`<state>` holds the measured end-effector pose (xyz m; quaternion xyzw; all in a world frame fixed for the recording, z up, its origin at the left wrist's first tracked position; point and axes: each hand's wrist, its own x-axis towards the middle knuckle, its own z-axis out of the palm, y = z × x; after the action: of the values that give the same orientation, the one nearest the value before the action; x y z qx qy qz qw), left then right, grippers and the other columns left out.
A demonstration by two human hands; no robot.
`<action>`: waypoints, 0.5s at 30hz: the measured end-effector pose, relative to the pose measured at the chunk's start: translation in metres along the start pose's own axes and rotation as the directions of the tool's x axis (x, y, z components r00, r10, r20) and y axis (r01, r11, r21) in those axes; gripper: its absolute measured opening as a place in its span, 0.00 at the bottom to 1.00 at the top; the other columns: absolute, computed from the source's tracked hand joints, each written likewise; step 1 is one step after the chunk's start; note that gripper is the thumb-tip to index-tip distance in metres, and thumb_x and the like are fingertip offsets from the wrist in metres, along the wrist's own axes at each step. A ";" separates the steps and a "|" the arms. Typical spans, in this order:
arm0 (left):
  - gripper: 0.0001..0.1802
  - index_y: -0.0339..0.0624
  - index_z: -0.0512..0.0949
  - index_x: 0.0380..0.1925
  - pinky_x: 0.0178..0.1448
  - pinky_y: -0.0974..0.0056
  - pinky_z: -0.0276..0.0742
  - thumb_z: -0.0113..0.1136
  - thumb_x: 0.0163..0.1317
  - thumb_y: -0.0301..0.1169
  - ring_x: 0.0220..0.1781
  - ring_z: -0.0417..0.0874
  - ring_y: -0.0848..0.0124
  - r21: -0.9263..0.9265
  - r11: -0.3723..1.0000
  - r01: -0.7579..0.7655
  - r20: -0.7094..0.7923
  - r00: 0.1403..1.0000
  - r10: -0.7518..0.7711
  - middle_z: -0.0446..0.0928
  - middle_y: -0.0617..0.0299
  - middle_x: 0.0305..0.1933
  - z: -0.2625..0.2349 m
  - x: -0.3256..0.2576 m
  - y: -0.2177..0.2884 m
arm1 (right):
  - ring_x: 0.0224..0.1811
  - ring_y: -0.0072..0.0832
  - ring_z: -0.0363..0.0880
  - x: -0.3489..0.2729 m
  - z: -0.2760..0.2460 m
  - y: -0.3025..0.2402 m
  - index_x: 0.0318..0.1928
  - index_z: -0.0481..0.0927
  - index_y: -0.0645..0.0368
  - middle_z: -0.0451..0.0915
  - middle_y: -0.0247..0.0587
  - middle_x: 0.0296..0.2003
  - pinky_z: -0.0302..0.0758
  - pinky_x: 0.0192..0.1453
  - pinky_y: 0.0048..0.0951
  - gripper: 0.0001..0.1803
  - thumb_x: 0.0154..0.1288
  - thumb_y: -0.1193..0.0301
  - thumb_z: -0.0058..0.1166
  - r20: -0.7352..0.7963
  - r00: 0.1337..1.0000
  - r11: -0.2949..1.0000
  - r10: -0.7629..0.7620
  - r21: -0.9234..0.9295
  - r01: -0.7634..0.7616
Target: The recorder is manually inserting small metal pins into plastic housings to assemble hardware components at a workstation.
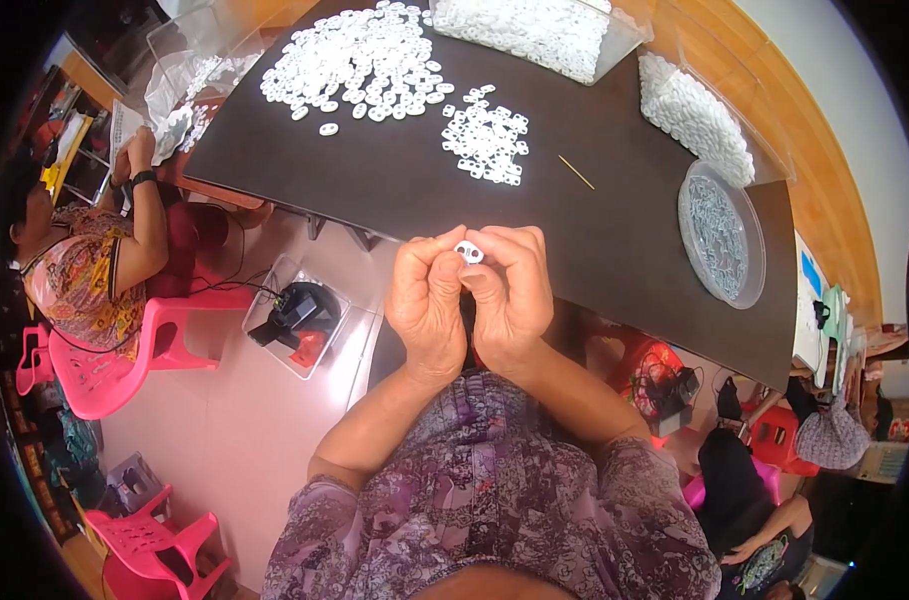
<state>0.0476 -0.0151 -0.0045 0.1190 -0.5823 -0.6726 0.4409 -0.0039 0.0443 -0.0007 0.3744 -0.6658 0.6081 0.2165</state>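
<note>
Both hands meet in front of me at the near edge of the dark table. A small white plastic piece with two dark holes [468, 252] is pinched between them. My left hand [426, 295] grips its left side with thumb and forefinger. On the other side my right hand [512, 290] holds it the same way. Just beyond lies a small pile of white squarish pieces with holes [485, 138]. Farther left spreads a larger heap of white oval pieces [359, 60]. A thin yellow stick [576, 172] rests on the table to the right.
At the back stand clear bins of white parts [524, 35] and more white parts [694, 115]. A round clear tub [750, 290] of small metal pieces sits at the table's right. Another person [104, 250] works at left, beside a pink chair [139, 350]. Someone else [734, 490] sits lower right.
</note>
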 end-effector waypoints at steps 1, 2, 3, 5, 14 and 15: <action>0.10 0.34 0.76 0.41 0.36 0.77 0.68 0.52 0.66 0.29 0.32 0.69 0.82 0.023 1.000 -0.018 0.002 1.000 0.018 0.70 0.67 0.32 0.000 0.000 0.001 | 0.31 0.34 0.71 0.000 0.000 0.001 0.40 0.76 0.65 0.75 0.45 0.34 0.69 0.31 0.29 0.13 0.55 0.73 0.60 0.003 1.000 1.000 -0.016 -0.008 0.016; 0.10 0.34 0.76 0.41 0.36 0.77 0.68 0.52 0.66 0.29 0.32 0.69 0.82 0.022 1.000 -0.018 0.003 1.000 0.018 0.70 0.67 0.32 0.001 0.000 0.000 | 0.31 0.35 0.71 0.000 0.000 0.002 0.39 0.76 0.65 0.75 0.45 0.34 0.69 0.31 0.29 0.12 0.56 0.72 0.60 0.006 0.999 0.999 -0.032 -0.016 0.032; 0.10 0.34 0.76 0.41 0.35 0.77 0.69 0.52 0.66 0.29 0.31 0.69 0.81 0.017 0.999 -0.036 -0.001 0.999 0.036 0.70 0.67 0.32 0.001 -0.001 -0.002 | 0.31 0.35 0.71 0.000 0.000 0.003 0.39 0.76 0.65 0.75 0.45 0.34 0.69 0.31 0.29 0.12 0.56 0.72 0.60 0.005 0.999 0.999 -0.031 -0.018 0.031; 0.10 0.34 0.76 0.41 0.34 0.77 0.69 0.53 0.66 0.29 0.30 0.69 0.81 0.013 0.998 -0.055 -0.007 0.998 0.055 0.70 0.67 0.32 0.002 -0.001 -0.002 | 0.30 0.36 0.71 0.002 0.001 0.004 0.39 0.75 0.65 0.74 0.45 0.33 0.69 0.31 0.30 0.12 0.56 0.73 0.59 -0.019 0.996 0.997 -0.082 -0.016 0.082; 0.11 0.34 0.76 0.40 0.43 0.75 0.66 0.49 0.68 0.31 0.36 0.68 0.80 0.125 0.983 -0.137 -0.004 0.990 0.138 0.70 0.66 0.34 0.001 0.000 -0.008 | 0.30 0.36 0.70 0.003 0.002 0.014 0.38 0.75 0.64 0.74 0.45 0.32 0.68 0.30 0.31 0.11 0.57 0.72 0.58 0.023 0.989 0.989 -0.145 -0.012 0.145; 0.11 0.33 0.76 0.40 0.43 0.74 0.66 0.49 0.68 0.31 0.36 0.68 0.80 0.087 0.991 -0.106 0.010 0.994 0.105 0.70 0.66 0.34 0.000 -0.001 -0.009 | 0.30 0.36 0.70 0.003 0.003 0.015 0.38 0.75 0.64 0.74 0.45 0.32 0.68 0.30 0.31 0.11 0.57 0.72 0.58 0.024 0.989 0.989 -0.144 -0.011 0.144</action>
<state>0.0440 -0.0155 -0.0129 0.1053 -0.6180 -0.6225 0.4685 -0.0165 0.0407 -0.0083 0.4274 -0.6432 0.5822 0.2543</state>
